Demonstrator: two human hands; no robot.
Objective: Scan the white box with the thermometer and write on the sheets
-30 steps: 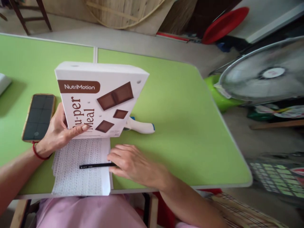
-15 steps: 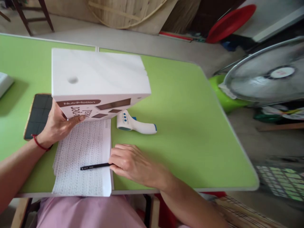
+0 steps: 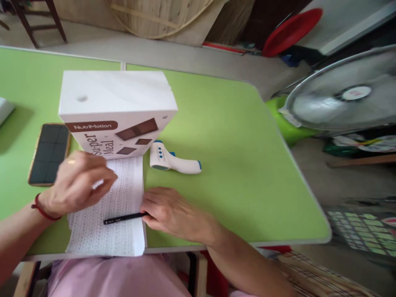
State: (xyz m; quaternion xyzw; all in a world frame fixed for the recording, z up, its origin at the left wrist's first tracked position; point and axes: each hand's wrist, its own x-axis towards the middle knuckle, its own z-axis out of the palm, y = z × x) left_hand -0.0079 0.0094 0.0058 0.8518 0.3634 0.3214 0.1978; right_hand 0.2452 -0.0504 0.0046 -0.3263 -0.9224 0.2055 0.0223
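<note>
The left hand (image 3: 82,181) had left the box (image 3: 119,90), its blurred grip curled; whether pressed together, I couldn't tell. Across the smooth green desk (image 3: 235,165), the white rectangular cardboard box stood upright toward ten o'clock. Densely lettered paper sheets (image 3: 123,239) lay at eight, where the right hand (image 3: 168,210) pinched a slender black pen (image 3: 123,218).

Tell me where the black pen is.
In the head view's lower left, the black pen is over the written sheets, its right end in the right hand.
</note>
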